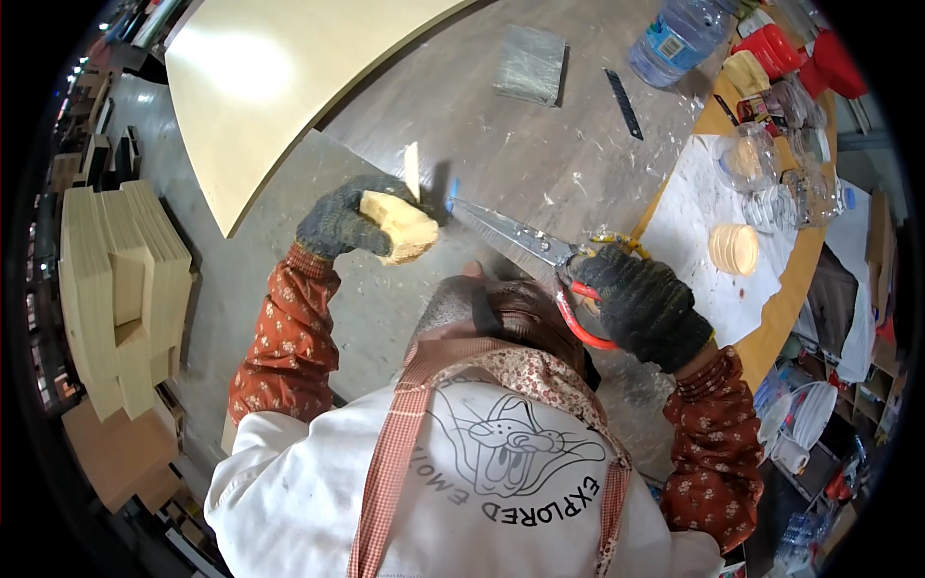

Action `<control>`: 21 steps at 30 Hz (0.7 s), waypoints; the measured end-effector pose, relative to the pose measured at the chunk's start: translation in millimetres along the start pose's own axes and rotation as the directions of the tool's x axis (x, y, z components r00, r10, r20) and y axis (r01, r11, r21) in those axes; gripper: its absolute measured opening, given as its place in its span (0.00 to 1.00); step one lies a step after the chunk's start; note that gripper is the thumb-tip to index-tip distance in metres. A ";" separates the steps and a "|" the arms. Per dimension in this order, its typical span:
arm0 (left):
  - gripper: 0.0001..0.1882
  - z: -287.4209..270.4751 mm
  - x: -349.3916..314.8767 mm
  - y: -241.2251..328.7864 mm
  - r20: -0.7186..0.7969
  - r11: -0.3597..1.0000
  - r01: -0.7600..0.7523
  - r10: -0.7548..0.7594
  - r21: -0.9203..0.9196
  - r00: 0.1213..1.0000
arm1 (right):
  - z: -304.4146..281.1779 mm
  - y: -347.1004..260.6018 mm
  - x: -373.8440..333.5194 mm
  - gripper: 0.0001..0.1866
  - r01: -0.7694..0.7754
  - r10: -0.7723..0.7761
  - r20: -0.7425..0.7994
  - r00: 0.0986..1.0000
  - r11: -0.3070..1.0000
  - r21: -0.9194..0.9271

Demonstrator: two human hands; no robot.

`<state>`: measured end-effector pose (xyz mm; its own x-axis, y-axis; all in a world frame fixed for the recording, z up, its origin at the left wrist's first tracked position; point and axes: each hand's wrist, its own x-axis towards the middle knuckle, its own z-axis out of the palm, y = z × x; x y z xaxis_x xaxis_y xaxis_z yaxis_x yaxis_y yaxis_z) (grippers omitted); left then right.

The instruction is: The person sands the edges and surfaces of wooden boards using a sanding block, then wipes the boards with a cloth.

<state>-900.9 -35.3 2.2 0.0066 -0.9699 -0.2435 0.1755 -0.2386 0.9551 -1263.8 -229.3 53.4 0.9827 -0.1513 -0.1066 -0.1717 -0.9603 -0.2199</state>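
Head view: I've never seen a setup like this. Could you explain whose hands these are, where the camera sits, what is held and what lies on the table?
There is no robot here, just a person wearing dark gloves. A fisheye camera on their head looks down, so straight edges bend near the rim. The left hand holds a chunky pale-yellow piece; the right hand grips red-handled scissors. On the grey table lie a flat grey block and a narrow black strip, with a clear plastic bottle nearby.
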 end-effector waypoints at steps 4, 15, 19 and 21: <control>0.33 -14.7 -39.2 -9.0 -0.168 0.998 -0.032 0.022 -0.059 0.986 | 17.7 6.4 3.6 0.19 0.038 -0.025 -0.083 0.996 0.987 0.159; 0.33 -19.2 -73.1 -9.3 -0.195 0.983 -0.182 0.184 0.031 0.963 | 16.1 4.6 0.4 0.20 0.115 -0.084 -0.203 0.975 0.983 0.144; 0.35 -5.6 -57.1 0.4 -0.138 0.991 -0.132 0.130 0.001 0.982 | 11.4 1.2 -4.8 0.17 0.114 -0.075 -0.294 0.953 0.986 0.119; 0.35 0.4 -44.0 1.5 -0.125 0.986 -0.145 0.135 -0.077 0.983 | 7.6 -0.2 -10.1 0.16 0.098 -0.053 -0.292 0.955 0.985 0.142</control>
<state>-901.3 7.0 14.5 0.1535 -0.9793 -0.1319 0.2480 -0.0910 0.9645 -1274.2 -225.8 47.2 0.9677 -0.1620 0.1932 -0.0825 -0.9275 -0.3647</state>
